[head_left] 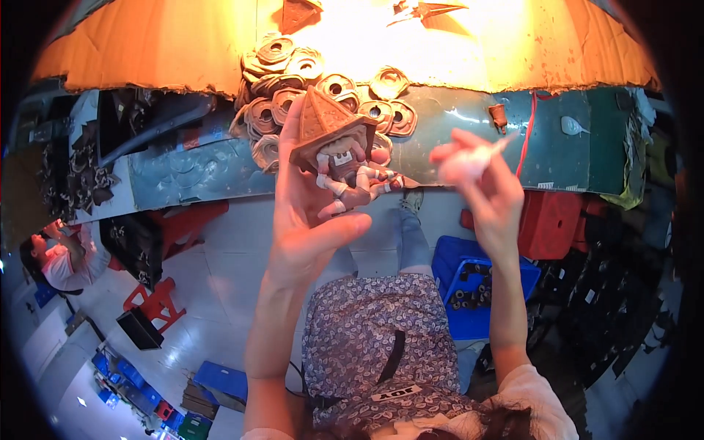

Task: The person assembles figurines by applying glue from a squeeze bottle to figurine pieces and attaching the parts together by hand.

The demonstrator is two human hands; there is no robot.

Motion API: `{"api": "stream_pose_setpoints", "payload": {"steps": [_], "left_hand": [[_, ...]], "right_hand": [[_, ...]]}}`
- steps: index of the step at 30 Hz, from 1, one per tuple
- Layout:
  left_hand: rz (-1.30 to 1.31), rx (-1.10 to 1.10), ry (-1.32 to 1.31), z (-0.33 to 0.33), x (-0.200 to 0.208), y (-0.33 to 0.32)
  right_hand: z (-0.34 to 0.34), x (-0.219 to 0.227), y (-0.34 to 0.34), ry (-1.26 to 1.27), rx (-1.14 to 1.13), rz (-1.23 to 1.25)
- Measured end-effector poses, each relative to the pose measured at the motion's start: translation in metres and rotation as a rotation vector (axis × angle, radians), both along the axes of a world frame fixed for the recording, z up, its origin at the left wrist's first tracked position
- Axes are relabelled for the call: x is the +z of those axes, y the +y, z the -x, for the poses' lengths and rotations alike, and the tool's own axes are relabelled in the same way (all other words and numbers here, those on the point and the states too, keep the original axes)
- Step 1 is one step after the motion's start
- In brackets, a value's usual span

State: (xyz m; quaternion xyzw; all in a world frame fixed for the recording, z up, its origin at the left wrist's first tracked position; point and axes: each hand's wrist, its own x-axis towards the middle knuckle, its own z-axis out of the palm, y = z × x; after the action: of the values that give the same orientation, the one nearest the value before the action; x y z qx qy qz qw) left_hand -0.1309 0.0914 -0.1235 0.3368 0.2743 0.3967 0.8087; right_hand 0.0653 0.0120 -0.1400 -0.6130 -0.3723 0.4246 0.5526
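My left hand (293, 235) is closed around a small figurine (343, 161), a doll-like figure with pale limbs under a brown pointed roof-shaped top. It is held above the near edge of the bench, tilted toward me. To the right, my right hand (495, 198) is raised with its fingers closed on a small whitish thing (469, 165) with a thin tip. Glare and motion smear it, so its kind is unclear. The two hands are apart. Just behind the figurine lies a heap of brown, ring-like pieces (282, 103) with holes in their middles.
Brown cardboard (147, 44) under a bright lamp covers the far bench. A small brown cup-shaped piece (499, 116), a red cord (526, 139) and a pale spoon-like thing (572, 125) lie at the right. Below stand a blue crate (469, 301) and red stool (546, 224). Another person (70, 257) sits far left.
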Motion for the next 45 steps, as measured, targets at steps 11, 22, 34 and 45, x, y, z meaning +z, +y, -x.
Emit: {"api": "stream_pose_setpoints", "payload": {"steps": [11,22,34,45], "left_hand": [[0.196,0.008,-0.177,-0.017,0.021,0.001],[0.138,-0.037,-0.162,-0.019,0.026,0.005],[0.084,-0.099,-0.272,-0.017,0.018,0.005],[0.067,-0.114,-0.252,-0.022,0.017,0.006]], "right_hand": [[0.006,0.047,-0.040,-0.271,0.151,-0.256],[0.005,0.054,-0.035,-0.451,0.112,-0.382],[0.004,0.071,-0.034,-0.538,0.118,-0.316],[0.000,0.081,-0.034,-0.605,0.133,-0.235]]}}
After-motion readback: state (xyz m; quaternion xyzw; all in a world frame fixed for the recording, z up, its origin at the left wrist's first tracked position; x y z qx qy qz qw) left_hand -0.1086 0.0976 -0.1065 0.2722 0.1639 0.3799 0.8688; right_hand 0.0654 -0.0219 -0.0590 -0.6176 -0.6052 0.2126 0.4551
